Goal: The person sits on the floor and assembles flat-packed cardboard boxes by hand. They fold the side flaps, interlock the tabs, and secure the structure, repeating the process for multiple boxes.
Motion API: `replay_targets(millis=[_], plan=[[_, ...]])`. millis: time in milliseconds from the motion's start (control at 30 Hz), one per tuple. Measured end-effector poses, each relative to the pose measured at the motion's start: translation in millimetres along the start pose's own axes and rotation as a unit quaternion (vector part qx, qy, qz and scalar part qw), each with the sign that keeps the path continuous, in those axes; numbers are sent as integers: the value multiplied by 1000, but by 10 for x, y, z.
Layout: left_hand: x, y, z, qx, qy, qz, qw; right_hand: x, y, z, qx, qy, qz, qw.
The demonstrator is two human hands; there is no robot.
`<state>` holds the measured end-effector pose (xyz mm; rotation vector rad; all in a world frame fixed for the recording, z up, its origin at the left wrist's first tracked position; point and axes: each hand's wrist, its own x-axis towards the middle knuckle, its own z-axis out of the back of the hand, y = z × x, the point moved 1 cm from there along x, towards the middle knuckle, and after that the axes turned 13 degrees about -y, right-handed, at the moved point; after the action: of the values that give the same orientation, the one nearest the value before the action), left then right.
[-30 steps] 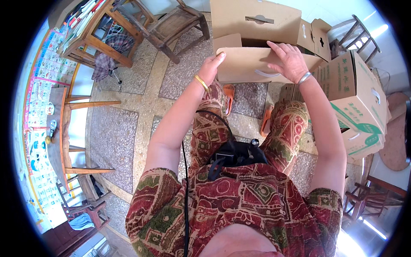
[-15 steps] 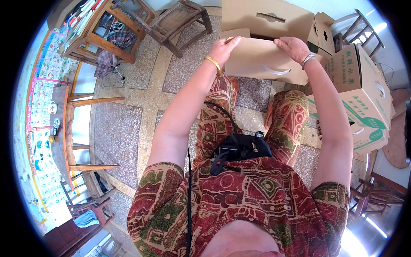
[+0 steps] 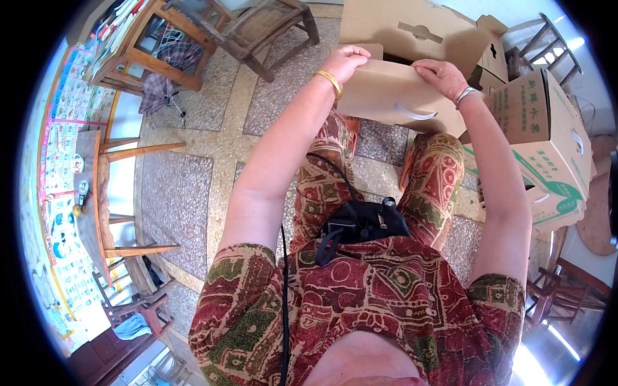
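Observation:
A brown cardboard box (image 3: 393, 87) stands in front of my knees with its top flaps raised. A white plastic handle (image 3: 415, 114) curves out of its near panel. My left hand (image 3: 346, 64) is closed on the upper edge at the box's left corner, thumb and fingers pinched together. On the right part of the same edge, my right hand (image 3: 442, 77) grips the cardboard with its fingers over the top. The tall far flap (image 3: 418, 32) has a cut-out slot. The inside of the box is mostly hidden behind the near panel.
Printed cardboard boxes (image 3: 541, 138) are stacked close at my right. A wooden chair (image 3: 264, 32) stands at the far left, beside a wooden cabinet (image 3: 161, 51). A wooden table (image 3: 100, 193) is along the left wall. A black pouch (image 3: 367, 222) rests at my waist.
My left hand has turned slightly and shifted a little right and up along the box edge. The far flap and right flap have moved slightly. My right hand stays nearly in place.

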<state>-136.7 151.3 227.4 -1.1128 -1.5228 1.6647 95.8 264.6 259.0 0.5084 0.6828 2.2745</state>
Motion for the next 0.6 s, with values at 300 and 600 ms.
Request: replay_targets(millis=[300,600], plan=[[214,93,83,2,3,26,1000,-312,423,-176,-287,-222,271,892],[307,212,-35,64,-19,11,998,-270,263,-354,-222,-78,106,966]])
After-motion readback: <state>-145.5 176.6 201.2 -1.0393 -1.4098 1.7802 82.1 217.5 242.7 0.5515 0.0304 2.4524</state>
